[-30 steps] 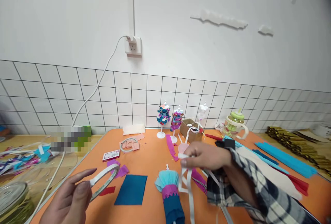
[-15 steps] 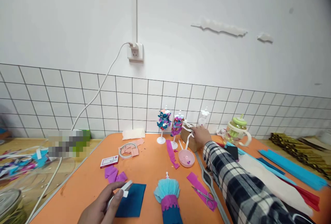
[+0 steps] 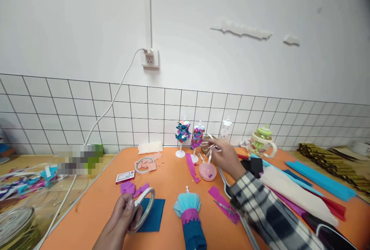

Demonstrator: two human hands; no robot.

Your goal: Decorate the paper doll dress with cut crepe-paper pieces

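Observation:
My left hand (image 3: 124, 215) grips a roll of white tape (image 3: 148, 205), tilted on edge above a dark blue paper square (image 3: 154, 217). My right hand (image 3: 227, 156) reaches to a small brown box (image 3: 206, 148), its fingers pinched at a white tape strip (image 3: 210, 153) by the box's edge. The hand hides much of the box. Between my hands a small dress form (image 3: 187, 190) lies dressed in light blue, magenta and dark blue crepe paper (image 3: 192, 227). Scissors (image 3: 227, 208) rest on a magenta paper strip (image 3: 215, 194).
Two decorated mini dress forms (image 3: 182, 132) and a bare white one (image 3: 226, 126) stand at the back. A pink bowl (image 3: 207, 171) sits before the box. Crepe paper rolls (image 3: 320, 178) and a lidded cup (image 3: 261, 142) are at right. A white cable (image 3: 111, 101) runs down at left.
My left hand has turned the tape roll so its ring faces the camera more. My right hand has drawn back slightly from the box's top, with its fingers now by the white strips.

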